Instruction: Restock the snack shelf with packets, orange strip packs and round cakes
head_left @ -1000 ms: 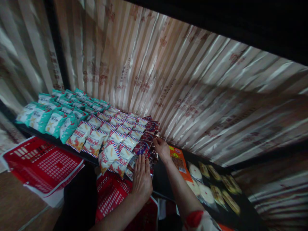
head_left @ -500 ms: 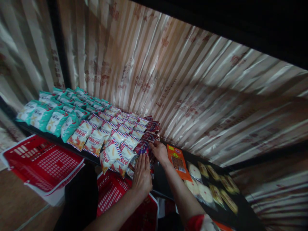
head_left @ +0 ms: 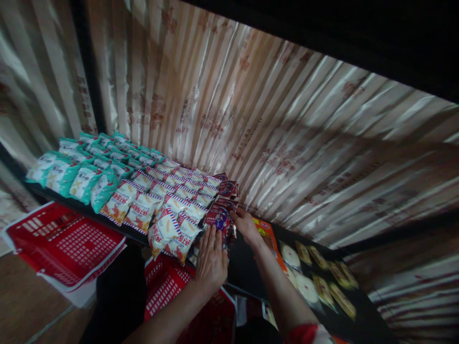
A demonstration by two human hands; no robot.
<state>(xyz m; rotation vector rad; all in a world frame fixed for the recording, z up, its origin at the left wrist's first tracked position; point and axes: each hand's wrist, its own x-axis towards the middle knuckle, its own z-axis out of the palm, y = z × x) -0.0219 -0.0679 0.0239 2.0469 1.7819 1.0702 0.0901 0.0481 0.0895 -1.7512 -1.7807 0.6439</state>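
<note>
My left hand point(head_left: 211, 260) lies with fingers stretched flat against the front of a row of dark red and purple snack packets point(head_left: 219, 217) on a dark shelf point(head_left: 244, 267). My right hand point(head_left: 245, 224) reaches in from the right and touches the side of the same row, its fingers curled on a packet. To the left of this row stand white packets with red and blue striped edges point(head_left: 168, 215).
Teal and white packets point(head_left: 82, 167) fill the shelf's left end. An orange packet point(head_left: 267, 231) and round wrapped cakes point(head_left: 304, 272) lie to the right. Red baskets sit below: one at left point(head_left: 60, 243), one under my left arm point(head_left: 168, 291). A striped curtain hangs behind.
My left hand slid up the front of the dark packets. My right hand drew back from the rear of the row to its middle and pressed against it.
</note>
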